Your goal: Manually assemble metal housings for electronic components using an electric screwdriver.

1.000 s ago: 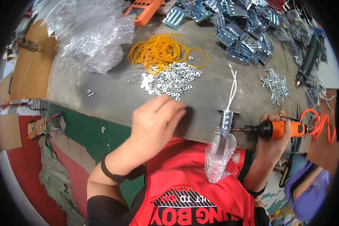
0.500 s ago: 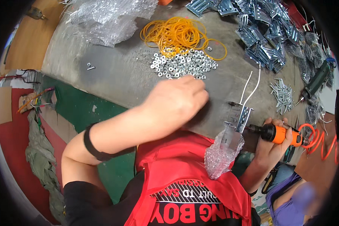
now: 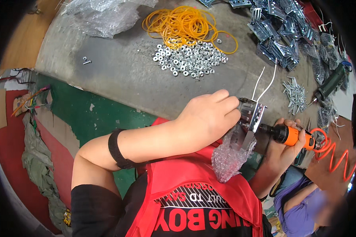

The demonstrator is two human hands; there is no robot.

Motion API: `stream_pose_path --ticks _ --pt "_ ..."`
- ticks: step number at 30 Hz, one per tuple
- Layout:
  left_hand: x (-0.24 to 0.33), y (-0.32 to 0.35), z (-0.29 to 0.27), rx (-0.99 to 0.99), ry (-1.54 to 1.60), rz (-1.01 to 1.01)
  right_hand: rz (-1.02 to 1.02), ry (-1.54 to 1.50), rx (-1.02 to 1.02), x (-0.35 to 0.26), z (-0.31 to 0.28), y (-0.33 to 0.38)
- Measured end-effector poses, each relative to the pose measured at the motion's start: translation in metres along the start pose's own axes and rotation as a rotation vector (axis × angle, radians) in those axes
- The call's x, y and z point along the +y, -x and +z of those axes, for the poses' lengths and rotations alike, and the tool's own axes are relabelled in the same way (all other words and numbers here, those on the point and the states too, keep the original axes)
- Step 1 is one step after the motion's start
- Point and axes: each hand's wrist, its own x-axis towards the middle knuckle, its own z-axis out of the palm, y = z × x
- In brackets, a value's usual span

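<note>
My right hand [image 3: 283,149] is wrapped round an orange and black power screwdriver [image 3: 291,135]. Its tip points left, at the slotted side of a shiny metal bracket [image 3: 257,117]. That bracket is fixed on a dark part with two white wires [image 3: 269,85] rising from it, and bubble wrap [image 3: 230,160] covers its lower end. Against the bracket's left side is my left hand [image 3: 211,118], its fingers closed in a pinch. Whatever lies between those fingertips is hidden. Past my left hand, a heap of small nuts [image 3: 186,61] lies on the grey table [image 3: 118,67].
Yellow rubber bands [image 3: 182,25] lie behind the nuts. Metal brackets [image 3: 277,31] are piled at the far right, above loose screws [image 3: 294,94] and a dark green power screwdriver [image 3: 332,85]. A coiled orange cord [image 3: 336,154] trails right. Another person's purple sleeve [image 3: 294,197] shows lower right.
My left hand has moved from the near edge of the nut heap right and nearer, to the bracket. My right hand still grips the orange screwdriver beside it. The view has shifted slightly.
</note>
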Motion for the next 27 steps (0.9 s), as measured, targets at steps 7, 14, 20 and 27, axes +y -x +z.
stream_pose_path --ticks 7,14,20,27 --pt "-0.003 -0.001 0.000 -0.020 0.002 0.025 -0.005 -0.020 -0.001 0.001 0.000 0.000" --pt "-0.003 -0.008 -0.002 -0.058 0.036 0.000 0.003 -0.001 0.028 0.004 0.005 0.000" --pt "0.003 -0.008 -0.006 -0.082 -0.014 -0.015 0.002 0.016 0.042 0.004 0.006 0.000" --pt "0.002 -0.010 -0.013 -0.177 -0.067 0.013 0.014 0.019 0.101 0.006 0.009 0.001"
